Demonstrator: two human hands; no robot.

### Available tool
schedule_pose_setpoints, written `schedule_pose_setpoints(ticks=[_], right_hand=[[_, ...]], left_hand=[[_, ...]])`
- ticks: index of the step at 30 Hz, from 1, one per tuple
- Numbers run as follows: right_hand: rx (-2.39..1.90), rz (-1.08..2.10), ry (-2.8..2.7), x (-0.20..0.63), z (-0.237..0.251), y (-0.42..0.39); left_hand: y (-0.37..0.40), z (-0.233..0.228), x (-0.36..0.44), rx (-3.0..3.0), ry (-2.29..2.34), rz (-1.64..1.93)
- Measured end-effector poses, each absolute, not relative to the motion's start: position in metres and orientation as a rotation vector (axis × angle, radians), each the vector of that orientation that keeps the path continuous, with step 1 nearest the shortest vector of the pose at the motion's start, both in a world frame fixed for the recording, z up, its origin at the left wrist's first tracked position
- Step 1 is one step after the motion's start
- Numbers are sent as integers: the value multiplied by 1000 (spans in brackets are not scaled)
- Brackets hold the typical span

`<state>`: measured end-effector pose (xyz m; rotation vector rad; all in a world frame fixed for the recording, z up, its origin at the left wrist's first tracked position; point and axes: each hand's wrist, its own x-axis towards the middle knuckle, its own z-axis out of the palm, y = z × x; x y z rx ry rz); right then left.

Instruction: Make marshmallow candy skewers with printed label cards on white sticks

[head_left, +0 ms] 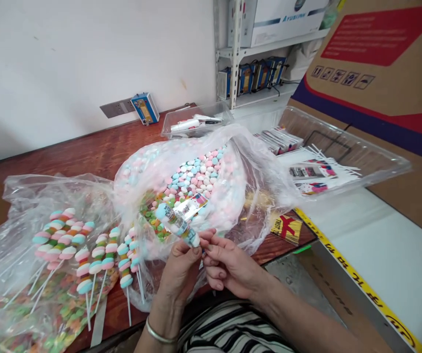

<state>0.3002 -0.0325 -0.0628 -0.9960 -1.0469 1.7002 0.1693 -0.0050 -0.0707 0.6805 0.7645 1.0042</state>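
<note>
My left hand (181,267) grips the lower end of a candy skewer (177,224) in a clear printed wrapper, which tilts up to the left. The fingers of my right hand (231,264) are pinched together at the wrapper's bottom end, where the stick is hidden. Just beyond, a large clear bag (233,191) lies open with pink, white and blue candies (199,174). A flat printed wrapper (192,206) and green and orange gummy rings (155,223) lie on them. To the left, several unwrapped candy skewers (62,235) on white sticks rest on another clear bag of gummies (67,314).
A clear plastic tray (376,157) on the right holds white sticks (328,162) and printed wrappers. A smaller clear box (166,125) with tubes stands behind. A yellow-and-red twist tie packet (287,229) lies near the table edge. A large carton (376,98) stands at right.
</note>
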Motion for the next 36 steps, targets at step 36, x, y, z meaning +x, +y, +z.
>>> schedule_pose_setpoints(ticks=[36], right_hand=[[-1527, 594, -1427, 398, -60, -26]], left_hand=[[8, -94, 195, 797, 958, 904]])
